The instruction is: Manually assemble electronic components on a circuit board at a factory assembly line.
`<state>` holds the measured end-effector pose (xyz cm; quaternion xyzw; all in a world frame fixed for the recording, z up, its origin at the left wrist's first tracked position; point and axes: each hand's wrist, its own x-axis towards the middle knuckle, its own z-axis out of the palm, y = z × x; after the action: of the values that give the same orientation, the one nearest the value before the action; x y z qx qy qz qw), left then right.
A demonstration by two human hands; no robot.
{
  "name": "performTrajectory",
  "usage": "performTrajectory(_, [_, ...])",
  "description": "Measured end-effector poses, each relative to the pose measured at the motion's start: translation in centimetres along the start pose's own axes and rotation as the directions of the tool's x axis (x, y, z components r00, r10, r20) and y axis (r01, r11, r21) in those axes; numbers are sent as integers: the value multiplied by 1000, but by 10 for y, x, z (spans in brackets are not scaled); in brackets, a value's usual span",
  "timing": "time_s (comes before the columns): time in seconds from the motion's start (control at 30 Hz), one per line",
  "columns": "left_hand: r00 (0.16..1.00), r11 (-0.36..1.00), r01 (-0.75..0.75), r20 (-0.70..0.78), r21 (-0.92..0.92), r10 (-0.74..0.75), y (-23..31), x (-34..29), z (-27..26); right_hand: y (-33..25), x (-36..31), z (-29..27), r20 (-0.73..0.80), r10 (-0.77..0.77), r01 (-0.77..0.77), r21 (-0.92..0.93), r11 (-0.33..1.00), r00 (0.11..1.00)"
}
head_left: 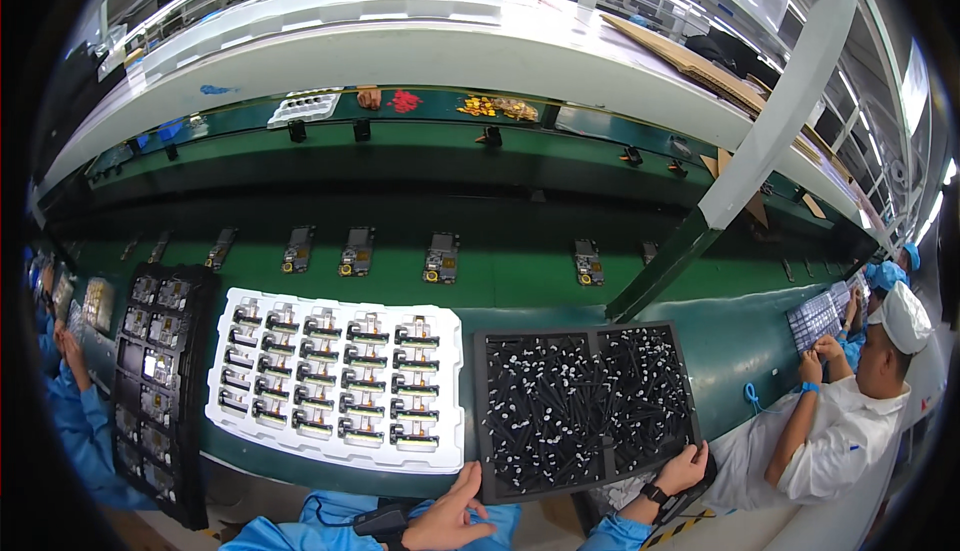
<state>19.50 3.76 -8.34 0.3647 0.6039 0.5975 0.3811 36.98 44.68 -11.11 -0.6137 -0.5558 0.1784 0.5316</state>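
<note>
A black two-compartment tray (602, 401) lies at the front edge of the bench, full of small black rod-like parts with whitish ends (545, 406). My right hand (683, 471) grips its near right corner, fingers on the rim. By the near left corner is my left hand (450, 516), fingers stretched up beside the tray and thumb apart; whether it touches the tray is unclear. Left of that tray sits a white plastic tray (455, 391) holding rows of small electronic modules (365, 376). Neither hand touches the white tray.
A black rack of circuit boards (160, 391) stands at the far left. Several circuit boards (440, 258) line the green surface behind the trays. A slanted post (690, 241) rises at right. Co-workers sit on both sides, one in a white cap (903, 316).
</note>
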Motion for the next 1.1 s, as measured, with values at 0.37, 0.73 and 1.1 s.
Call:
performTrajectory(0.37, [980,956,140,171,-257,-97,8,38,12,25,50,12,-85,37,-38,-14,999,996])
performTrajectory(0.73, [959,871,208,269,-446,-91,16,70,15,33,74,35,-117,-4,-16,-173,985,993])
performTrajectory(1.1, [683,577,157,-510,801,523,123,-91,-175,-115,-182,-55,359,-181,-32,514,857,916])
